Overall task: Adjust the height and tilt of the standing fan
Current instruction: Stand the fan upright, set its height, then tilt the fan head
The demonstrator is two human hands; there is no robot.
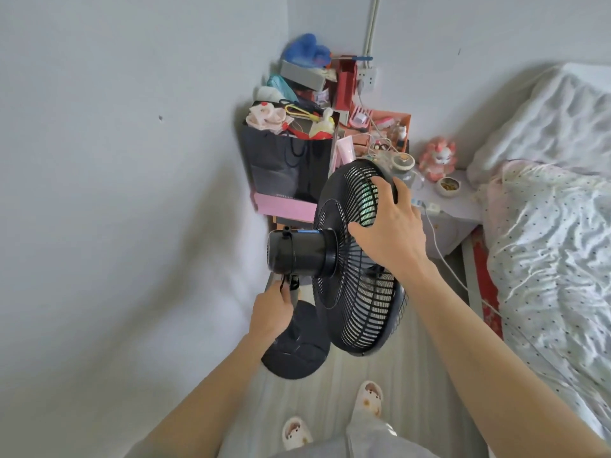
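Note:
A black standing fan stands on the floor in front of me, its round cage (358,285) facing right and its motor housing (299,252) pointing left. My right hand (390,226) lies on the upper back of the cage, fingers curled over the rim. Below the motor, my left hand (271,309) is closed around the fan's neck joint (291,284); what exactly it pinches is hidden. The round black base (294,352) sits on the floor beneath.
A white wall runs close on the left. A cluttered corner stack with a black paper bag (284,166) and pink box stands behind the fan. A bedside table (453,206) and a bed (555,226) lie to the right. My slippered feet (334,414) stand below.

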